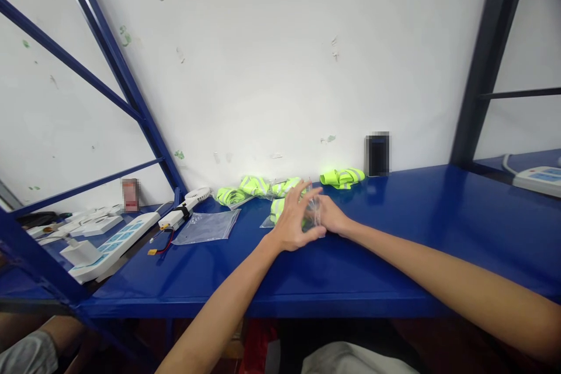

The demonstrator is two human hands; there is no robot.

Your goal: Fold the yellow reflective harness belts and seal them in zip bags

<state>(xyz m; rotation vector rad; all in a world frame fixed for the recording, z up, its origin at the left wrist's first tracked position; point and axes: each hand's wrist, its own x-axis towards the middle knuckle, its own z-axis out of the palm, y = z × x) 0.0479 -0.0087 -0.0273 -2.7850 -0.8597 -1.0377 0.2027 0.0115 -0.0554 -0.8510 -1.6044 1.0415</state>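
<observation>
A clear plastic bag (314,215) with a neon yellow-green reflective strap (277,210) in it lies low over the blue table, between my hands. My left hand (291,225) is over the bag with its fingers spread and its thumb stretched toward my right hand. The fingers of my right hand (332,215) are bent in at the bag's right end and seem to grip it; they are partly hidden behind the plastic. Just beyond are several more neon rolls, including bagged ones (255,186). One loose neon strap (342,178) lies folded to the right.
An empty zip bag (208,227) lies flat at left, beside a white handheld fan (198,194) and a battery with red and black leads (165,239). A power strip (116,246) crosses the left side. A dark upright device (377,155) leans on the wall. Blue posts (127,79) frame the table.
</observation>
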